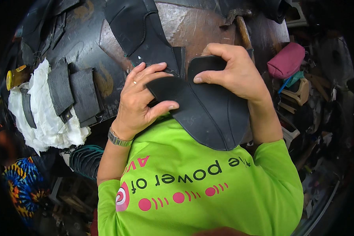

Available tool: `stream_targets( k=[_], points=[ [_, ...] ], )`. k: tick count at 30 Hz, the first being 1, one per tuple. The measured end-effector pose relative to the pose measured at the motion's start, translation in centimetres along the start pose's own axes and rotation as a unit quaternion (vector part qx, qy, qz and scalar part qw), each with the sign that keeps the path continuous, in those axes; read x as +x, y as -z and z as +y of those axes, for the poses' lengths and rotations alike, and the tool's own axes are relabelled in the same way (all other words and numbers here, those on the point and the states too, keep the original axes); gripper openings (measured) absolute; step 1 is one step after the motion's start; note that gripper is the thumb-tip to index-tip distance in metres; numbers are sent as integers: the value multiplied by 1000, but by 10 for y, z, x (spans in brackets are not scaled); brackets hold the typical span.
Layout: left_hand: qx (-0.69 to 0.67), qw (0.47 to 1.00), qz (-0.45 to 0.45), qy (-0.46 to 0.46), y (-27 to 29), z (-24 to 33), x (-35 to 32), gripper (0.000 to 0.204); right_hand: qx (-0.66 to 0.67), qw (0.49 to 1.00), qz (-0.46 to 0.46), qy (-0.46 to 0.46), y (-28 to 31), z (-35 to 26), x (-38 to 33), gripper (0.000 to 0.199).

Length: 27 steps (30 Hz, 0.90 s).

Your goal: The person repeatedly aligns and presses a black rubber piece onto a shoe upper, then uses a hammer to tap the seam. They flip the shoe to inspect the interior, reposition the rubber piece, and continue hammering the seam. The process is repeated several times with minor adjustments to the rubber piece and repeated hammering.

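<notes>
Two hands on one black leather piece [208,114], held just above the lap against the green shirt [192,181].

Left hand [139,100]: thumb pressed on the top face of the piece's near-left edge, fingers curled over its 11 o'clock corner. Pinch grip, narrow. Ring on one finger, metal watch [119,139] at the wrist.

Right hand [232,70]: thumb on top of the piece's upper edge at 12 o'clock, fingers bent over and behind it. Closed on the leather; can't see the fingertips behind.

Between the hands the piece's top edge splits into two lobes with a notch in the middle.

Piece itself: matte black, smooth, rounded lower end hanging toward 5 o'clock, stitched seam lines running lengthwise, a faint pale scribble near the left seam.

Packages and labels:
- Yellow-capped container [15,76] at 9 o'clock, lying on its side at the edge of the worktop [192,27].
- Pink zipped pouch [286,61] at 2 o'clock, oblong, soft, on a cluttered pile.
- Shirt carries pink and black print, dots and arcs.

Other: second black leather upper [139,31] flat on the worktop at 12 o'clock, touching the held piece. White crumpled cloth [47,114] at 9 o'clock with dark strips [72,94] lying on it. Wooden hammer handle [244,31] at 1 o'clock.
</notes>
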<state>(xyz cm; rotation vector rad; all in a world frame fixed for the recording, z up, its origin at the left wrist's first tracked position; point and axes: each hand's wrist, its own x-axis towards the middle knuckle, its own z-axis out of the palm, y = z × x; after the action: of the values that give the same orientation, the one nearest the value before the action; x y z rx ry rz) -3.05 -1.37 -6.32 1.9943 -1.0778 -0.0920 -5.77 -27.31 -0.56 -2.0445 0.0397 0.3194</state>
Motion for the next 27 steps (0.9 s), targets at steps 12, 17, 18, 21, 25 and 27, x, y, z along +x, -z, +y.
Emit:
stream_targets(
  k=[12, 17, 18, 21, 25, 27],
  points=[
    [-43, 995, 72, 55, -9, 6, 0, 34, -76, 994, 34, 68, -16, 6, 7, 29],
    [-25, 995, 83, 50, -13, 7, 1, 24, -89, 991, 63, 78, -17, 8, 6, 29],
    [-26, 995, 81, 48, -13, 7, 1, 25, -92, 991, 62, 78, -17, 8, 7, 29],
    [-23, 995, 84, 51, -13, 8, 1, 28, -106, 987, 73, 99, -20, 7, 9, 29],
    [-7, 994, 98, 57, -16, 8, 1, 32, -131, 981, 88, 111, -22, 8, 11, 30],
    [21, 994, 98, 47, -17, 8, 1, 33, -118, 982, 88, 117, -22, 8, 11, 30]
  ],
)
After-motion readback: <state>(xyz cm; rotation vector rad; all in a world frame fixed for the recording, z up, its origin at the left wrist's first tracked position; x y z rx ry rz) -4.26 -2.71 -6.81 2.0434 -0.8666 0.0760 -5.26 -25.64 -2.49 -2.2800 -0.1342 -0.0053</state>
